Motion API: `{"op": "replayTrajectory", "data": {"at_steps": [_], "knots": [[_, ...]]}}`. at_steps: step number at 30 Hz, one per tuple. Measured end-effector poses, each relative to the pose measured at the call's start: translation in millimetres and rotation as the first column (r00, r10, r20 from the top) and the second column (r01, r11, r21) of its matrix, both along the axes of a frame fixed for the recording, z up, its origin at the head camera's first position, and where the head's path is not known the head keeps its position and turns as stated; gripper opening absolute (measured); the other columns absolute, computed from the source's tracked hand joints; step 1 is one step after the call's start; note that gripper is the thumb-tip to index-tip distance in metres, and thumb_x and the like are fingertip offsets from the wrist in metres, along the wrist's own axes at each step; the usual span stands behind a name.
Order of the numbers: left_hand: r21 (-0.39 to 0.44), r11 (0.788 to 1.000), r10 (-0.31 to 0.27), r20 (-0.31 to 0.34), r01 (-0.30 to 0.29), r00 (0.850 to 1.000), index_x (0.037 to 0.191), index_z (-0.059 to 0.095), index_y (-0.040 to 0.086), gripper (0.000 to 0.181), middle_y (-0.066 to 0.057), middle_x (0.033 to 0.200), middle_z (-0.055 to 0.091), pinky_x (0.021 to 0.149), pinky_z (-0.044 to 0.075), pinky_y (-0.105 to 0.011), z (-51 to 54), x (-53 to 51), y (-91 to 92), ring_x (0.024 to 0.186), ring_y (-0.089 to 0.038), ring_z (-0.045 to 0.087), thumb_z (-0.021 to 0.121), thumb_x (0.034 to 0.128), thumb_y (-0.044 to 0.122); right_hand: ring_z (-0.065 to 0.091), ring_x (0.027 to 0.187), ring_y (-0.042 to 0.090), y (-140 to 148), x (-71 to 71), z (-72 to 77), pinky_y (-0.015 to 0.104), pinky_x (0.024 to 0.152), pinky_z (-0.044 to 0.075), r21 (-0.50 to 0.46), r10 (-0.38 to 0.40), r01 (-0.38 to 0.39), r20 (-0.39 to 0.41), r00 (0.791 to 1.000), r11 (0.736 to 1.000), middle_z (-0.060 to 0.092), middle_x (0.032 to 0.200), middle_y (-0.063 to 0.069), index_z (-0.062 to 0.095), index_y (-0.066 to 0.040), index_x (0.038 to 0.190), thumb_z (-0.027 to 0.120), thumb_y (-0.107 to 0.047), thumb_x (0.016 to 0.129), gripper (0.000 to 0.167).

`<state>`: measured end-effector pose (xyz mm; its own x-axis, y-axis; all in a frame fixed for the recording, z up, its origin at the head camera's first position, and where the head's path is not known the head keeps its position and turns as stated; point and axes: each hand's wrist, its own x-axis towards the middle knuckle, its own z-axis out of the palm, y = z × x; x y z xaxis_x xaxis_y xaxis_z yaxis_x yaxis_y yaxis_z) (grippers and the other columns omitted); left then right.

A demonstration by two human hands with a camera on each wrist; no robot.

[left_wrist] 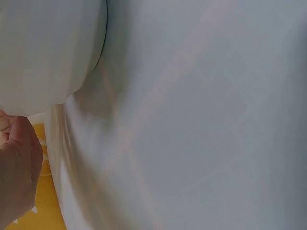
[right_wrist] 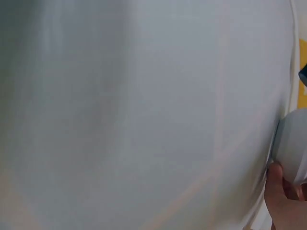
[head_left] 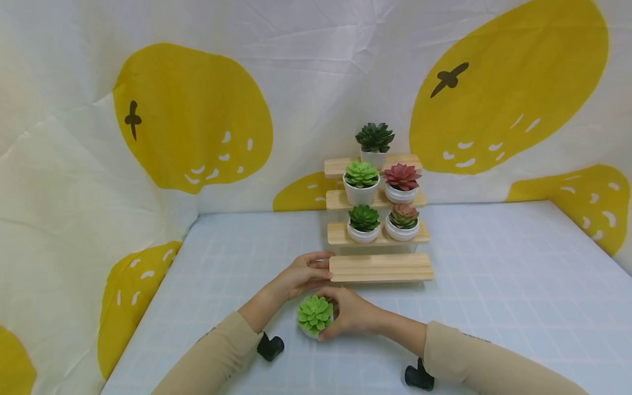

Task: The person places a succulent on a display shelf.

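Note:
My right hand (head_left: pixel 353 311) grips the white pot of a light green succulent (head_left: pixel 315 315) low over the tablecloth, thumb at the front. Part of that white pot (right_wrist: pixel 291 146) shows in the right wrist view, with the hand (right_wrist: pixel 288 201) on it. At the left end of a tiered wooden stand (head_left: pixel 381 267), my left hand (head_left: pixel 303 274) holds the lowest step. The left wrist view catches a hand (left_wrist: pixel 19 167) at its left edge and a large white pot (left_wrist: pixel 48 48) close to the camera. Whether the held pot touches the cloth, I cannot tell.
The upper steps carry a dark green succulent (head_left: pixel 375 138), a light green one (head_left: pixel 361 175), a red one (head_left: pixel 402 178), a green one (head_left: pixel 364 219) and a reddish-green one (head_left: pixel 403 217), all in white pots. A lemon-patterned curtain (head_left: pixel 306 109) hangs behind.

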<state>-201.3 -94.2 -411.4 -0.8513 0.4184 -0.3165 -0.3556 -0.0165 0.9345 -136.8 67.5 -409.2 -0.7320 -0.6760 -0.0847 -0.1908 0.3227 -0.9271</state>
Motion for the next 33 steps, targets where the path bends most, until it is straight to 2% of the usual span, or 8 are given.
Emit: {"op": "replayTrajectory", "data": {"at_steps": [8,19,28,33], "knots": [[0.024,1.000,-0.006,0.003,0.006,1.000,0.135,0.043,-0.003,0.053,-0.021,0.121,0.054,0.084,0.052,-0.031,0.1,1.1,-0.1,0.100,-0.024,0.057,0.056,0.0848,-0.012,0.055,0.090,0.014,5,7.3,4.4,0.026,0.072,0.050,0.042,-0.053,0.053,-0.008,0.999,0.998,0.059,0.102,-0.001,0.056,-0.007,0.117,0.083,-0.016,0.067,0.058],[0.003,1.000,-0.008,0.012,0.008,1.000,0.135,0.044,-0.002,0.054,-0.023,0.125,0.052,0.088,0.050,-0.035,-1.3,0.1,1.2,0.100,-0.024,0.058,0.059,0.0843,-0.010,0.055,0.096,0.020,36,11.5,7.7,0.037,0.081,0.050,0.052,-0.152,0.150,0.046,0.987,0.987,0.057,0.106,0.002,0.055,-0.007,0.121,0.083,-0.020,0.068,0.062],[-0.011,1.000,-0.014,0.001,0.014,1.000,0.135,0.044,-0.002,0.054,-0.021,0.125,0.053,0.088,0.051,-0.036,-0.4,0.2,0.0,0.099,-0.022,0.058,0.059,0.0844,-0.009,0.055,0.100,0.020,58,7.9,31.0,0.036,0.083,0.049,-0.003,-0.236,0.236,0.018,0.972,0.972,0.059,0.107,0.005,0.055,-0.006,0.122,0.082,-0.019,0.069,0.061],[-0.006,1.000,-0.028,-0.004,0.028,1.000,0.136,0.043,-0.002,0.054,-0.019,0.126,0.053,0.085,0.051,-0.034,-1.5,0.3,-1.2,0.096,-0.019,0.059,0.059,0.0850,-0.009,0.057,0.098,0.020,68,1.3,41.3,0.035,0.082,0.049,0.025,-0.308,0.308,-0.021,0.951,0.951,0.059,0.107,0.006,0.053,-0.005,0.126,0.083,-0.021,0.069,0.066]]}}
